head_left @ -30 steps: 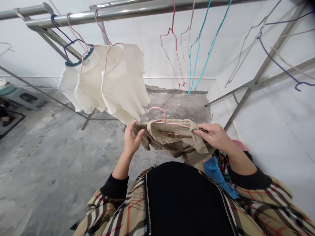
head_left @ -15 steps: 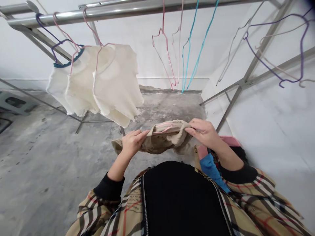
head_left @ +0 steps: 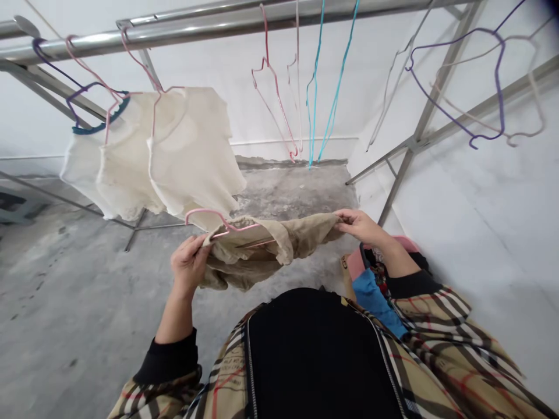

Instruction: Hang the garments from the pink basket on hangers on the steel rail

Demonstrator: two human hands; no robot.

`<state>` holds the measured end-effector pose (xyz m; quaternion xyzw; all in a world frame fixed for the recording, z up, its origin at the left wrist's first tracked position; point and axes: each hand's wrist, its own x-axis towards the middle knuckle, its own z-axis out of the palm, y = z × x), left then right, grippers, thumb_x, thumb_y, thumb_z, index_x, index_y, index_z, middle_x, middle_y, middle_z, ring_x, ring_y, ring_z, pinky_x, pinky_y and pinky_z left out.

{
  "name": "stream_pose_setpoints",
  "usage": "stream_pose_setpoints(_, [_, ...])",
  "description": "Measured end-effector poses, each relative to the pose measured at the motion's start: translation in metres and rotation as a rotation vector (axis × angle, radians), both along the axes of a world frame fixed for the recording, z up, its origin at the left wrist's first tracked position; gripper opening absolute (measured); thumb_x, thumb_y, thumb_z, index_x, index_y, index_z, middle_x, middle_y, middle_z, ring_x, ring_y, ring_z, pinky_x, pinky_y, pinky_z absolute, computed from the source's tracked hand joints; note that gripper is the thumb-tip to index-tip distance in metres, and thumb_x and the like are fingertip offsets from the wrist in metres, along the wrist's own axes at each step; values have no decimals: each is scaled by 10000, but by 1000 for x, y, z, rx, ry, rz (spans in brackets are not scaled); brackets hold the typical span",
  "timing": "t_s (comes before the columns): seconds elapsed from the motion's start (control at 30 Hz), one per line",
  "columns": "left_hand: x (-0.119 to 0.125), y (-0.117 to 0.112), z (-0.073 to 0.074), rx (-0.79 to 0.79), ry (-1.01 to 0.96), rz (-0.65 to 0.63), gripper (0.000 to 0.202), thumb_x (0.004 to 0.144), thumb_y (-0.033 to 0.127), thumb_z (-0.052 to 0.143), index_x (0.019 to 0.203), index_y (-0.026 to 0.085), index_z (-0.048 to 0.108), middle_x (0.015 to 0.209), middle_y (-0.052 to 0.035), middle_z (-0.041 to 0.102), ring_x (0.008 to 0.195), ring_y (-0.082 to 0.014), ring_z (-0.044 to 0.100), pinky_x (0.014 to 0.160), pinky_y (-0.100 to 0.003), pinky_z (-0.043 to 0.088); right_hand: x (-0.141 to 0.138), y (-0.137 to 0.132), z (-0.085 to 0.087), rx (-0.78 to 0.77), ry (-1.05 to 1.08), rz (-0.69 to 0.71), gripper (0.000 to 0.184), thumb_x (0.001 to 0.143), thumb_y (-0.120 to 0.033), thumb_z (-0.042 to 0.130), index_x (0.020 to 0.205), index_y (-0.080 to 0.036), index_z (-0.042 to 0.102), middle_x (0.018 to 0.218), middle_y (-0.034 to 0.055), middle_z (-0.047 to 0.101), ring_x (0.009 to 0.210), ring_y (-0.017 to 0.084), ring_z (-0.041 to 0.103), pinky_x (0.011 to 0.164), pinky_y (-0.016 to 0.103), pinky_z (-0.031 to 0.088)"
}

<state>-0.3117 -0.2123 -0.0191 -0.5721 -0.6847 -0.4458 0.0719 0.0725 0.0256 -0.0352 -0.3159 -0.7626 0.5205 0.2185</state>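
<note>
The khaki garment (head_left: 308, 235), with the pink hanger (head_left: 227, 226) inserted at its neckline but not yet hung on the rail (head_left: 196, 31), stretches between left hand (head_left: 188, 261) and right hand (head_left: 358, 226), each grip clamped on cloth.

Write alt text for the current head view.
The left hand and right hand hold a tan garment stretched between them, a pink hanger partly inside it. Behind, pale tops hang from a metal rail, with bare hangers farther right.
</note>
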Motion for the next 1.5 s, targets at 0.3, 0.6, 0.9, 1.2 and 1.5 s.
stream_pose_setpoints(0.3, [-8, -13, -11, -58, -140, -39, 245, 857, 380, 599, 923, 186, 732, 701, -7, 654, 639, -134, 591, 627, -244, 471, 2, -6, 34, 223, -37, -284, 416, 907, -517, 493, 902, -176, 731, 738, 39, 657, 679, 166, 577, 630, 293, 455])
stream_pose_setpoints(0.6, [6, -1, -6, -112, -106, -83, 243, 875, 358, 571, 914, 193, 745, 732, -24, 665, 662, -139, 605, 634, -245, 471, -19, -58, 72, 522, -257, 358, 224, 938, -325, 495, 1007, -205, 672, 773, 45, 676, 733, 186, 617, 696, 299, 466])
stream_pose_setpoints(0.9, [0, 17, -5, 179, 2, 357, 532, 842, 444, 622, 1313, 206, 553, 1263, -147, 584, 1209, -272, 517, 1039, -458, 389, -12, -76, 123, -299, 21, 217, 322, 926, -437, 535, 1128, -220, 662, 872, 44, 728, 776, 199, 689, 714, 318, 552])
stream_pose_setpoints(1.2, [43, -8, -53, -1, -478, 213, 427, 855, 441, 604, 1203, 193, 606, 1196, -135, 667, 1160, -259, 607, 1011, -447, 450, -93, -62, 157, -176, 375, -66, 283, 830, -430, 638, 986, -200, 686, 806, 53, 734, 749, 213, 694, 648, 320, 555])
stream_pose_setpoints(1.5, [58, -22, -65, -82, -501, 179, 388, 825, 488, 609, 1084, 207, 678, 1121, -125, 714, 1102, -274, 649, 986, -448, 488, -238, -4, 173, -142, 599, -147, 142, 803, -323, 567, 748, -192, 564, 506, -51, 510, 548, 130, 521, 545, 246, 410])
